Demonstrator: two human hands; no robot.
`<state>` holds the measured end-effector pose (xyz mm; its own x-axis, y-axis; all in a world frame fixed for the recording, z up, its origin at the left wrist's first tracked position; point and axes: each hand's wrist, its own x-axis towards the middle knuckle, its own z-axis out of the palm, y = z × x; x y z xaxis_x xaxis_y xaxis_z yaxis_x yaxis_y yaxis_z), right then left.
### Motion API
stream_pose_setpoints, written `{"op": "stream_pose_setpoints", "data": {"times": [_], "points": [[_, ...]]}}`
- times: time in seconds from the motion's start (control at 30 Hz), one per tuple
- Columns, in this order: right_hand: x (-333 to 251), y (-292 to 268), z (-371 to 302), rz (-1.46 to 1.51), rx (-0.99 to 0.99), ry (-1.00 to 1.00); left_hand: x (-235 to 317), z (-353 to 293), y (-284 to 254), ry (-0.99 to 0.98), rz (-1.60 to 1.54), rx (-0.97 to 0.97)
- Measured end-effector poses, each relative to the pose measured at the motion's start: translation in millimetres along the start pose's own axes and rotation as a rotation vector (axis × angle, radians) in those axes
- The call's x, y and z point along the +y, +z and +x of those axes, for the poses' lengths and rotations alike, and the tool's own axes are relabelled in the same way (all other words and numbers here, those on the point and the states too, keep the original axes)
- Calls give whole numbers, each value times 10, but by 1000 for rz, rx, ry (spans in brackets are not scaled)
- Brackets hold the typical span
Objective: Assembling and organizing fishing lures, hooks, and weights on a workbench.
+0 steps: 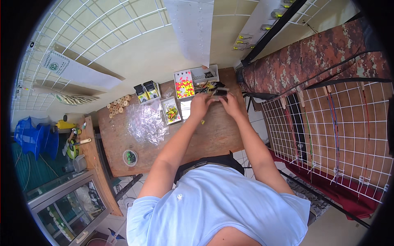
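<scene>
Near the far right of the wooden table (205,141), my left hand (200,105) and my right hand (231,104) are close together. Their fingers are closed on a small packet (221,92) with a dark top; its contents are too small and blurred to make out. Just beyond my left hand stands a white tray (183,97) of small red and yellow pieces. To its left, a white box (174,120) holds little yellow, green and red pieces. Loose dark and yellow packets (203,87) lie behind my hands. One tiny yellow piece (202,121) rests on the wood below them.
Clear plastic bags (147,123) are heaped left of centre. Black-topped packets (146,91) stand behind them, beside several round wooden pieces (119,105). A round tub (130,158) sits near the front left edge. A wire grid (328,135) with hanging rods rises at right.
</scene>
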<state>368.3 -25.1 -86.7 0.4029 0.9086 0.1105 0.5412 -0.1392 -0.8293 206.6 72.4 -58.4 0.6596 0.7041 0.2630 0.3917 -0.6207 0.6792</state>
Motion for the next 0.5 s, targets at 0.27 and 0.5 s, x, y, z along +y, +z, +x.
{"op": "stream_pose_setpoints", "data": {"times": [0.27, 0.5], "points": [[-30, 54, 212, -72, 80, -36, -87, -84, 168, -220, 41, -164], [53, 66, 203, -81, 85, -31, -22, -173, 253, -197, -61, -52]]}}
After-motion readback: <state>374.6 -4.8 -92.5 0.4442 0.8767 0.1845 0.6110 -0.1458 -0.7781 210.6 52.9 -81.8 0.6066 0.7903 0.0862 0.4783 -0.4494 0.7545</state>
